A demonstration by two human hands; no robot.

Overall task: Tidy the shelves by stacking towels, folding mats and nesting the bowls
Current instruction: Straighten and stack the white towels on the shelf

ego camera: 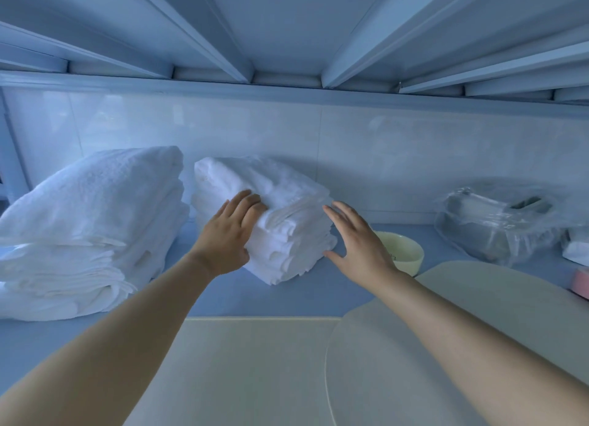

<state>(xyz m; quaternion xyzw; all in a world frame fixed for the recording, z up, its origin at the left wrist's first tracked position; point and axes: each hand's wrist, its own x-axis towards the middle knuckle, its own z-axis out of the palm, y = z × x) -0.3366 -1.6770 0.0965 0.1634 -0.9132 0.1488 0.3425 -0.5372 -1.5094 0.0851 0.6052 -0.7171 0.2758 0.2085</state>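
Both forearms reach up from the lower corners of the frame toward its centre, bare to the elbow. The left hand (228,234) grips the near left corner of the small towel stack (287,189): its fingers are bent and hooked over the top fold, with the thumb down against the stack's side. The right hand (360,244) is flat and spread, fingers straight and pointing up-left, holding nothing. It sits just beside the stack's right edge, and whether the thumb tip touches the towels I cannot tell.

The small stack stands on the blue shelf (287,298) at centre frame, against the white back wall. A larger towel stack (95,221) lies just left of it. A pale yellow bowl (408,250) sits behind the right wrist, partly hidden. A rectangular mat (248,371) lies flat at the bottom centre, overlapped on its right by a rounded mat (382,362). A plastic-wrapped package (497,225) rests at the right.
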